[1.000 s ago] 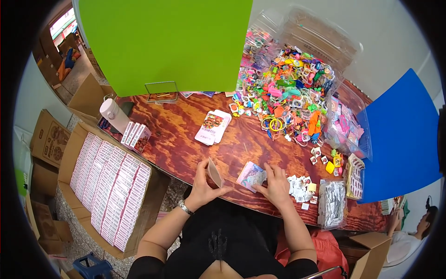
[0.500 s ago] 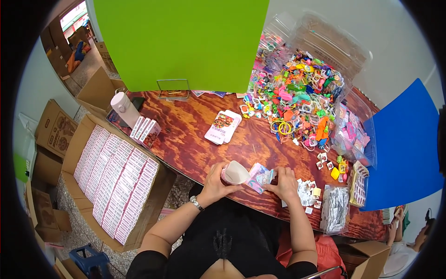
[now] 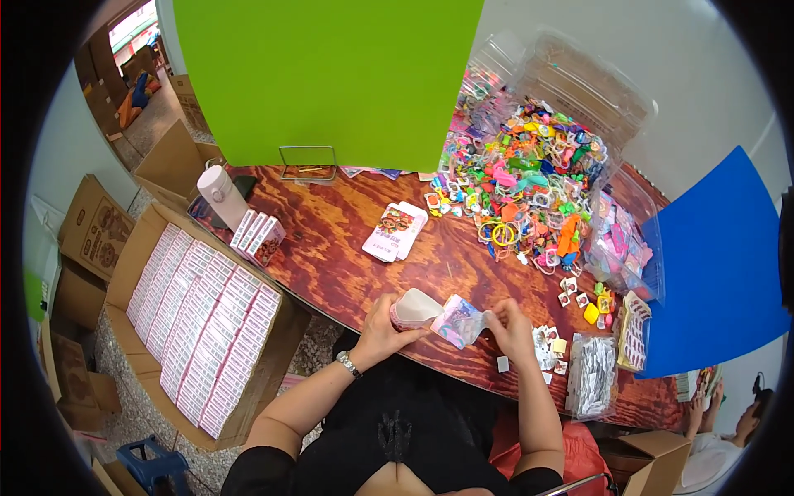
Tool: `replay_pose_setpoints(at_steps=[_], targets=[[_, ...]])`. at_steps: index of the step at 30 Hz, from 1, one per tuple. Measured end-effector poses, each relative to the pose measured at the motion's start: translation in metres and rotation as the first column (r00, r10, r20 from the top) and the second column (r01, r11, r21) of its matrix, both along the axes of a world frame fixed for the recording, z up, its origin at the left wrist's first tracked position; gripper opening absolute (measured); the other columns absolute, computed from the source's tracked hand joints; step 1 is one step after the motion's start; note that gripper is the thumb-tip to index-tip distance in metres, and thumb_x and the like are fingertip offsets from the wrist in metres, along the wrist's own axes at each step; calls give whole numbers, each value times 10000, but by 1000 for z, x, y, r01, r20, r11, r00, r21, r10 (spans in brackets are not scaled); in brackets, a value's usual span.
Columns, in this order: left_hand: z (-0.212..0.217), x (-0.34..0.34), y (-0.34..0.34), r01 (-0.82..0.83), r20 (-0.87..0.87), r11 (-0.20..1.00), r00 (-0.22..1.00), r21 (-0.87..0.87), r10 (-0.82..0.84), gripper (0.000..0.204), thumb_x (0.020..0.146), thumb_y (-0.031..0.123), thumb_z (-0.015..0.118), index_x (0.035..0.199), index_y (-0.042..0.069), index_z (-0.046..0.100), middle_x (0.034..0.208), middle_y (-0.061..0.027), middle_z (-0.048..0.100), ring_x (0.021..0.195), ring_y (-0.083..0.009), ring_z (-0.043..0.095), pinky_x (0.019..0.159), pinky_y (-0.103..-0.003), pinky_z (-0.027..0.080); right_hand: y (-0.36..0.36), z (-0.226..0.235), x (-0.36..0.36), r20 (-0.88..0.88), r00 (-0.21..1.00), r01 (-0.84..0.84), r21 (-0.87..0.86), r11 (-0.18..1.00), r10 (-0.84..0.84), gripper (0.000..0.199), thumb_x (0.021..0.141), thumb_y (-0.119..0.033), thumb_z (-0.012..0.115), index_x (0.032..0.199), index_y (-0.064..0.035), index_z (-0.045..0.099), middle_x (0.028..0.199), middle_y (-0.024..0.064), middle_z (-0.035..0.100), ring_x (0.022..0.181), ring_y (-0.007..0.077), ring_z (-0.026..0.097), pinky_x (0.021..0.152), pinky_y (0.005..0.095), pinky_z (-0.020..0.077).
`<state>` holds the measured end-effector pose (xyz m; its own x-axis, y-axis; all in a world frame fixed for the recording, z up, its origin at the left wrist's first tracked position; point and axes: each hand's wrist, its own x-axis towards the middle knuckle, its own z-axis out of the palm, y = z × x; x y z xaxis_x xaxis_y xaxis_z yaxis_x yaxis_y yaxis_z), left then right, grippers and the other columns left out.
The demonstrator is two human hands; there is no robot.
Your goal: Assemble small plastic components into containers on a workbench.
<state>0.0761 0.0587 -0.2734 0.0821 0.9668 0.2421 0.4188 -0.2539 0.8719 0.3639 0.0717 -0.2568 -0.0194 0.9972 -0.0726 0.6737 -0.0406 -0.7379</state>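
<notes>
My left hand (image 3: 383, 329) is wrapped round a small pink carton (image 3: 416, 306), its open white mouth tilted toward the right. Just right of that mouth, a flat pink-and-blue printed packet (image 3: 451, 321) lies by the table's near edge. My right hand (image 3: 511, 329) pinches a translucent strip at the packet's right end, between thumb and fingertips. Whether the strip belongs to the packet or is a separate small bag, I cannot tell. Beside my right wrist are scattered small white squares (image 3: 546, 341) and a clear bag of silvery sachets (image 3: 593, 374).
Flat pink cartons (image 3: 397, 231) lie mid-table. A big heap of colourful trinkets (image 3: 529, 178) covers the far right, beside a clear tub of pink packets (image 3: 620, 240). At left stand a large cardboard box (image 3: 285, 364) full of packed cartons and a pink bottle (image 3: 222, 197). Another person works at far right.
My right hand has drawn slightly up and to the right with the translucent strip. The pink-and-blue packet's printed face shows more. My left hand keeps its hold on the carton.
</notes>
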Motion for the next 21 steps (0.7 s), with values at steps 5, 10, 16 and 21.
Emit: replay_pose_setpoints(at_steps=[5, 10, 16, 21], targets=[[9, 5, -3, -24, -172, 998, 984, 63, 34, 691, 658, 355, 953, 1093, -1, 551, 1035, -172, 636, 941, -313, 656, 820, -400, 525, -30, 57, -44, -577, 814, 186, 362, 913, 63, 156, 946, -4, 684, 1006, -32, 543, 919, 56, 660, 750, 74, 608, 648, 230, 501], [12, 14, -1, 27, -129, 998, 992, 64, -19, 704, 650, 362, 954, 1110, -2, 565, 1032, -179, 632, 947, -334, 635, 822, -430, 509, -16, 64, -65, -65, 971, -115, 710, 695, 228, 194, 821, 22, 780, 922, -51, 631, 864, 65, 686, 756, 202, 651, 658, 331, 514], [8, 9, -9, 67, -239, 984, 971, 164, -26, 762, 636, 301, 955, 1194, -18, 546, 1123, -190, 613, 1075, -365, 582, 914, -447, 475, -14, 41, -84, 243, 947, -318, 777, 542, 208, 206, 778, -33, 804, 954, -61, 699, 927, 77, 676, 800, 272, 644, 695, 379, 523], [13, 21, 0, 17, -200, 983, 980, 185, 21, 804, 629, 247, 952, 1249, -26, 520, 1107, -193, 590, 1044, -380, 554, 887, -464, 469, -34, 50, -55, 204, 975, -217, 762, 610, 92, 242, 787, -27, 787, 1014, -64, 710, 946, 73, 673, 794, 271, 645, 691, 379, 532]])
